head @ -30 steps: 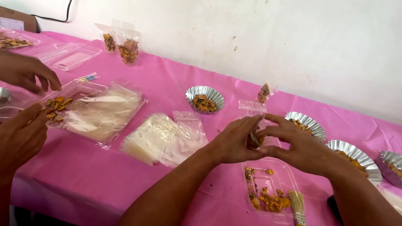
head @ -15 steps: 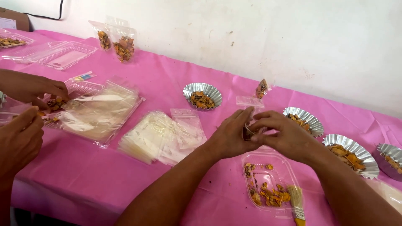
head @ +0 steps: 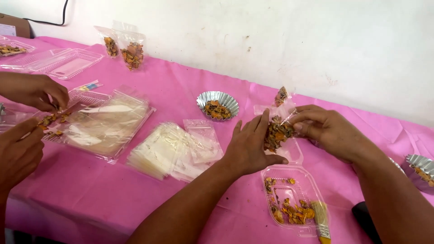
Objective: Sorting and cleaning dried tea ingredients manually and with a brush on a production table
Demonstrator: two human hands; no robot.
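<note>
Left hand [head: 249,147] and right hand [head: 332,132] both grip one small clear bag [head: 278,131], held just above the counter [head: 181,90]. Left fingers flat along the bag's left side, thumb below; right fingers pinched on its top right edge. Bag is partly full of orange-brown dried pieces.

Directly below the bag: open clear tray [head: 294,199] with more of the same pieces, mostly at its near end. A brush [head: 321,217] lies on the tray's right edge, bristles in the tray.

Left of the left hand, near it: stack of empty clear bags [head: 176,149], fanned flat on the pink cloth. Behind the hands: foil cup [head: 218,104] with pieces in it, apart from the bag. One filled bag [head: 281,96] stands by the wall, just behind the held bag. Another foil cup [head: 420,165] at the right edge, partly cut off.

Far left: a co-worker's two hands [head: 31,90] work over a clear tray lid [head: 108,124] with a few pieces at its left end. Two filled bags [head: 124,47] stand upright at the back by the wall. Empty clear tray [head: 63,63] just left of those.
</note>
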